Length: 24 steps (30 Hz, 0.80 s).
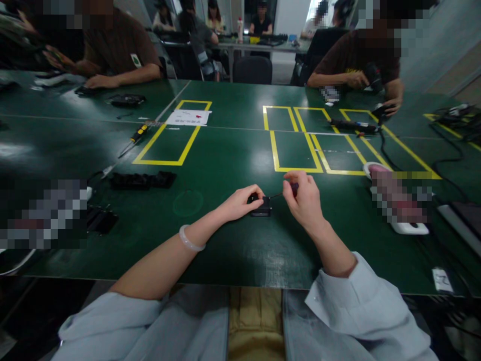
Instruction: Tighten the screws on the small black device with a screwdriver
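My left hand (244,201) is closed on a small black box-like part (260,208) that rests on the green table (229,240). Its thumb and fingers hold the part from the left. In my right hand (303,195) is a screwdriver with a dark handle (295,187), gripped between thumb and curled fingers. The thin shaft (277,194) points left, its end at or very near the upper right side of the black part. Whether the tip sits in a screw cannot be made out.
Left lie a black ribbed strip (143,179) and a yellow-black screwdriver (139,134). A paper sheet (188,117) and yellow tape outlines (276,150) are beyond. A pink-white device (398,200) stands right. Co-workers sit across, one holding a dark power tool (374,77).
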Available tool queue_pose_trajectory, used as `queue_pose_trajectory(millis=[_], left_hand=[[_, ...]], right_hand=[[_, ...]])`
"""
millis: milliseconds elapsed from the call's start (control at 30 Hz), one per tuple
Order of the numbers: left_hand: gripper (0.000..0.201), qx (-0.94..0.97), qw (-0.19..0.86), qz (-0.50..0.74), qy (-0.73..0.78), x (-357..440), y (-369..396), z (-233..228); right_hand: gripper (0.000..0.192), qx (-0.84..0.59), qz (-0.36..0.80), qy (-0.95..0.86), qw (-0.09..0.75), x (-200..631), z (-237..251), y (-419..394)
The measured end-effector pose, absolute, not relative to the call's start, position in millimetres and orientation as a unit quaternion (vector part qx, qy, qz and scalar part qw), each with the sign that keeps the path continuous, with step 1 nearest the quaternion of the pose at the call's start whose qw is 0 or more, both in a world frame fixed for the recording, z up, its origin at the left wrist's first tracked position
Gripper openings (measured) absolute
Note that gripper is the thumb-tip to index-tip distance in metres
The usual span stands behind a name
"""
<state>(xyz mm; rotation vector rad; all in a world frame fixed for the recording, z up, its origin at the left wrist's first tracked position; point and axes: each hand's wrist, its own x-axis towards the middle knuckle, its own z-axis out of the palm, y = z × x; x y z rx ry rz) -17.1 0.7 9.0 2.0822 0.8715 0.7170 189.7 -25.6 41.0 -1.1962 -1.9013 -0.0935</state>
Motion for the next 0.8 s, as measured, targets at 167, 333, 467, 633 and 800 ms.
queue_pose_trajectory(millis=[167,333,467,633,800], left_hand=[[0.01,0.814,0.378,0.28,0.34,-17.4,0.5,9.3],[0.01,0.813,0.379,0.279,0.344,-17.6,0.7,8.2],[0.01,0.814,0.379,0.272,0.347,-17.6,0.6,8.8],[0.012,0.816,0.377,0.273,0.342,-17.3,0.0,10.3],[0.011,0.815,0.377,0.276,0.343,-17.6,0.8,8.4]], right_hand=[[0.017,-0.487,-0.026,-0.758,0.433,190.0,42.0,-27.1],[0.017,-0.485,-0.023,-0.76,0.432,190.2,41.2,-26.6],[0.019,-0.487,-0.019,-0.757,0.435,190.1,40.3,-25.8],[0.012,-0.481,-0.03,-0.759,0.438,190.0,41.5,-26.1],[0.017,-0.485,-0.021,-0.756,0.438,189.7,41.8,-27.2]])
